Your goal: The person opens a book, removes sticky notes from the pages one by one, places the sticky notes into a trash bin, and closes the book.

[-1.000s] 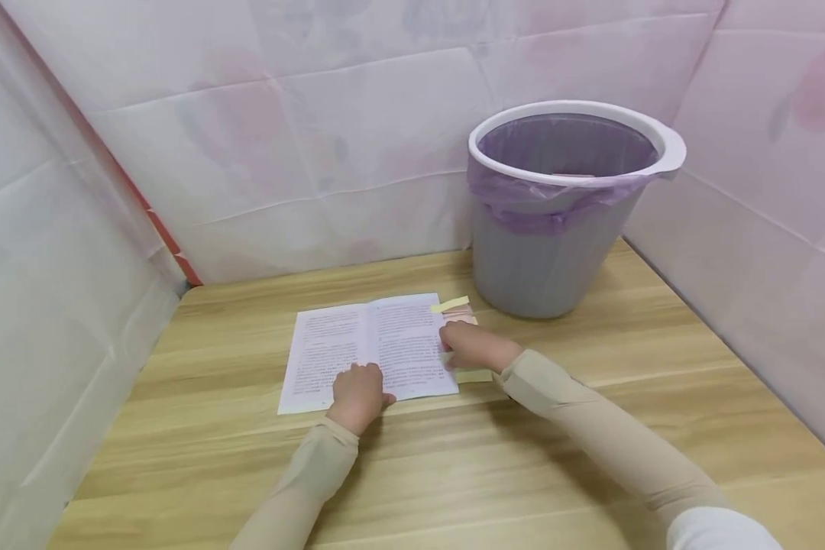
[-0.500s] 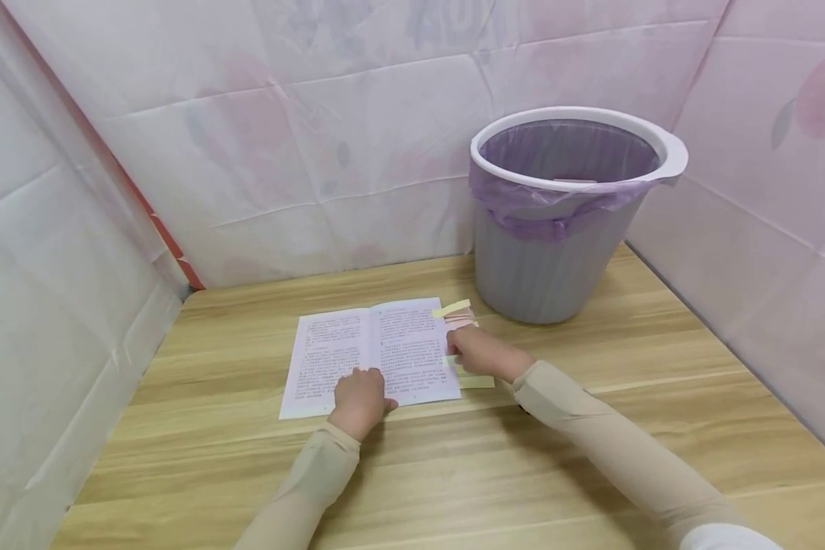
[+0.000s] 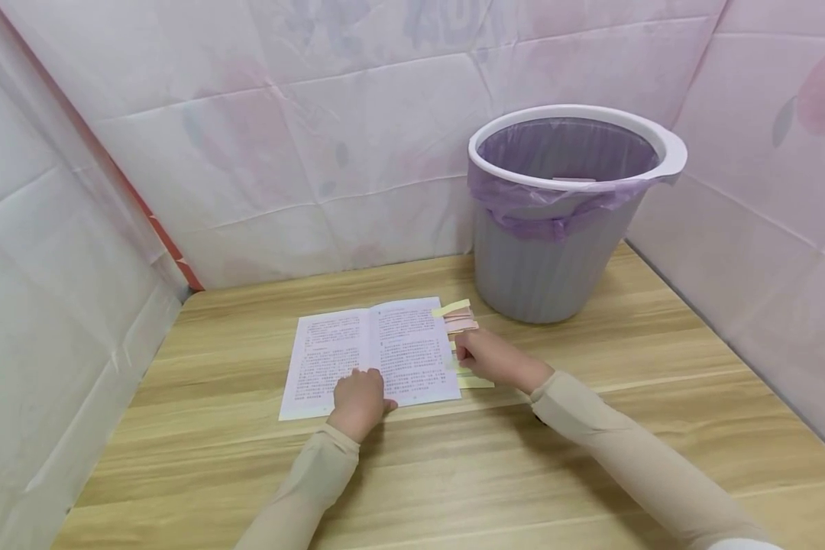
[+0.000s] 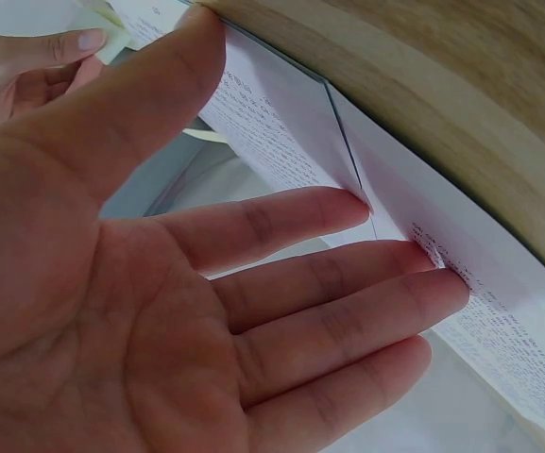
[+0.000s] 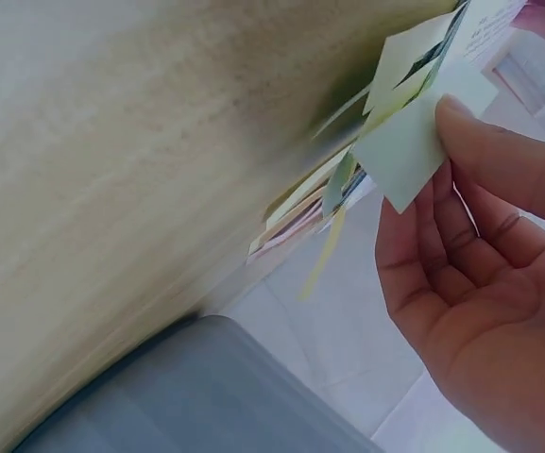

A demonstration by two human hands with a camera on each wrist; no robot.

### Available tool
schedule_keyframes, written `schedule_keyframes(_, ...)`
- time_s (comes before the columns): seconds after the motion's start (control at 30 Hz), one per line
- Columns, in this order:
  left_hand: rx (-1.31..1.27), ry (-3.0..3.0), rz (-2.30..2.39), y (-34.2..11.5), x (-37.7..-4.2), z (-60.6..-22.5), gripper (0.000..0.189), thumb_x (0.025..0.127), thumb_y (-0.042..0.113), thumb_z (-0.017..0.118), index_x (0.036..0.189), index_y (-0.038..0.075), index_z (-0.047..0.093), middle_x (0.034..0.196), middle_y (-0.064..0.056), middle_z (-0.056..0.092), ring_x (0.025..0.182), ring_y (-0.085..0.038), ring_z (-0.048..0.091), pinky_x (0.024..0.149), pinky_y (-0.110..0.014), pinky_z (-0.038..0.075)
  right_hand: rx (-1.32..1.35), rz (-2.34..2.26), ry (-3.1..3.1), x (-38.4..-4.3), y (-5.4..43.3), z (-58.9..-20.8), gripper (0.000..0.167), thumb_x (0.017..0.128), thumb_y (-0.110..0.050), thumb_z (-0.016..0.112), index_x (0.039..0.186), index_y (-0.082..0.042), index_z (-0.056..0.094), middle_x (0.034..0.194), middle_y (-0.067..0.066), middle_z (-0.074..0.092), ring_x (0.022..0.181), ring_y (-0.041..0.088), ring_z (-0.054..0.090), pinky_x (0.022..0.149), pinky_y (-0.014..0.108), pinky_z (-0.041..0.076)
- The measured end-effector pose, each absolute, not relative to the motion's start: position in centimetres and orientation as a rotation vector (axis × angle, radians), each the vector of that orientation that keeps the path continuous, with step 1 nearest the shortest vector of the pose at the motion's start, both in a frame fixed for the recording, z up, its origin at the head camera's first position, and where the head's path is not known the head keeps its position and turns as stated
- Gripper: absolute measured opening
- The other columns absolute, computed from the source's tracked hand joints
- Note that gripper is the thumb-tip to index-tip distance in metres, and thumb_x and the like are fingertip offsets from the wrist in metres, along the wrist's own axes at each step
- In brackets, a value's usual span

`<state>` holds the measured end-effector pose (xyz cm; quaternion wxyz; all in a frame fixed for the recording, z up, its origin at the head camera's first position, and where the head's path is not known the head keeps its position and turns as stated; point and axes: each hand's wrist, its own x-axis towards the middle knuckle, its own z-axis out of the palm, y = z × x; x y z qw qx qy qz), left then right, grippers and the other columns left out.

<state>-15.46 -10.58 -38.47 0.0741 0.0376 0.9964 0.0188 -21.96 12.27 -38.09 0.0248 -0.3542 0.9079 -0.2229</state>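
Observation:
An open book (image 3: 412, 351) with printed pages lies flat on the wooden table. My left hand (image 3: 359, 401) rests at its lower edge near the fold; in the left wrist view the fingers (image 4: 348, 293) are nearly straight, their tips on the pages. Beside the right page edge, my right hand (image 3: 491, 357) pinches a pale yellow-green sticky note (image 5: 400, 151) between thumb and fingers. Whether that note still sticks to a page, I cannot tell. Pink sticky tabs (image 3: 461, 321) and a yellow strip (image 3: 451, 308) stick out above this hand, and another yellowish tab (image 3: 477, 381) below it.
Behind the book to the right stands a grey bin (image 3: 543, 267) with a white rim and a purple liner, with something pale inside. Sheets with a faint pattern (image 3: 357, 168) hang at the back and both sides of the wooden table (image 3: 206, 428).
My right hand has slid a little rightward and slightly down, away from the page edge, uncovering more of the tabs. The left hand stays where it was on the book.

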Motion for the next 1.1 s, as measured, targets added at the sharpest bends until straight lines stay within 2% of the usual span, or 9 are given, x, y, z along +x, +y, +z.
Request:
schedule_keyframes(0.13,0.124,3.002,0.057,-10.6,-15.4,-38.7,0.052,0.076,0.043,0.078,0.095,-0.003,0.064,0.083,-0.018,0.066,0.079,-0.032,0.065,0.073,-0.042,0.053,-1.171,-0.76,2.82,-21.5,12.8,-37.1,0.02,0.081,0.01,0.066,0.072,-0.006,0.059,0.068,-0.003,0.055,0.063,0.009,0.048,0.058,0.023,0.044)
schedule_keyframes(0.23,0.137,3.01,0.069,-10.6,-15.2,-38.9,0.051,0.075,0.043,0.078,0.093,-0.003,0.064,0.082,-0.017,0.066,0.077,-0.031,0.065,0.072,-0.042,0.053,-1.261,-0.868,2.876,-21.2,13.9,-34.9,0.018,0.079,0.01,0.07,0.075,-0.007,0.065,0.071,-0.002,0.061,0.066,0.009,0.055,0.06,0.024,0.049)
schedule_keyframes(0.37,0.155,3.024,0.081,-10.6,-15.1,-39.2,0.051,0.074,0.043,0.079,0.092,-0.004,0.064,0.079,-0.016,0.065,0.075,-0.031,0.064,0.07,-0.042,0.053,-1.488,-1.036,3.049,-20.6,15.9,-29.9,0.019,0.073,0.013,0.074,0.081,-0.004,0.071,0.076,0.002,0.068,0.07,0.012,0.063,0.065,0.021,0.052)
schedule_keyframes(0.53,0.162,3.038,0.073,-10.6,-15.0,-39.2,0.051,0.074,0.043,0.079,0.091,-0.004,0.065,0.078,-0.016,0.064,0.075,-0.031,0.064,0.07,-0.042,0.053,-1.709,-1.153,3.357,-19.8,18.5,-22.6,0.019,0.071,0.017,0.074,0.082,0.001,0.071,0.076,0.008,0.069,0.069,0.013,0.06,0.07,0.01,0.042)
schedule_keyframes(0.63,0.163,3.043,0.068,-10.6,-15.0,-39.0,0.052,0.074,0.043,0.079,0.092,-0.004,0.065,0.082,-0.018,0.066,0.077,-0.032,0.065,0.071,-0.043,0.053,-1.623,-1.091,3.548,-20.2,19.9,-19.2,0.011,0.078,0.013,0.072,0.084,0.004,0.071,0.077,0.013,0.069,0.073,0.005,0.055,0.073,0.007,0.039)
schedule_keyframes(0.73,0.155,3.038,0.069,-10.6,-15.1,-38.8,0.052,0.075,0.042,0.079,0.093,-0.004,0.064,0.085,-0.019,0.067,0.08,-0.033,0.066,0.072,-0.043,0.053,-1.401,-0.967,3.687,-21.2,20.9,-17.0,0.004,0.083,0.008,0.069,0.084,0.006,0.071,0.079,0.016,0.069,0.075,-0.003,0.049,0.073,0.006,0.036)
schedule_keyframes(0.83,0.15,3.033,0.071,-10.6,-15.1,-38.7,0.052,0.075,0.042,0.078,0.094,-0.004,0.064,0.086,-0.019,0.067,0.081,-0.034,0.065,0.073,-0.043,0.052,-1.127,-0.799,3.714,-22.6,21.8,-15.5,0.007,0.086,0.006,0.065,0.087,0.005,0.072,0.083,0.018,0.068,0.076,0.005,0.052,0.07,0.01,0.034)
schedule_keyframes(0.93,0.148,3.03,0.068,-10.6,-15.2,-38.7,0.052,0.075,0.042,0.079,0.094,-0.004,0.064,0.086,-0.019,0.067,0.081,-0.033,0.065,0.073,-0.043,0.052,-0.885,-0.577,3.632,-24.1,22.5,-14.2,0.01,0.089,0.002,0.063,0.092,0.004,0.072,0.09,0.02,0.069,0.077,0.023,0.057,0.069,0.021,0.038)
schedule_keyframes(1.1,0.139,3.024,0.058,-10.6,-15.3,-38.6,0.053,0.076,0.043,0.078,0.096,-0.004,0.065,0.087,-0.019,0.067,0.081,-0.033,0.065,0.074,-0.043,0.052,-0.779,-0.258,3.43,-26.6,23.1,-12.5,0.013,0.089,-0.001,0.062,0.093,0.005,0.072,0.092,0.023,0.07,0.082,0.035,0.06,0.075,0.045,0.045)
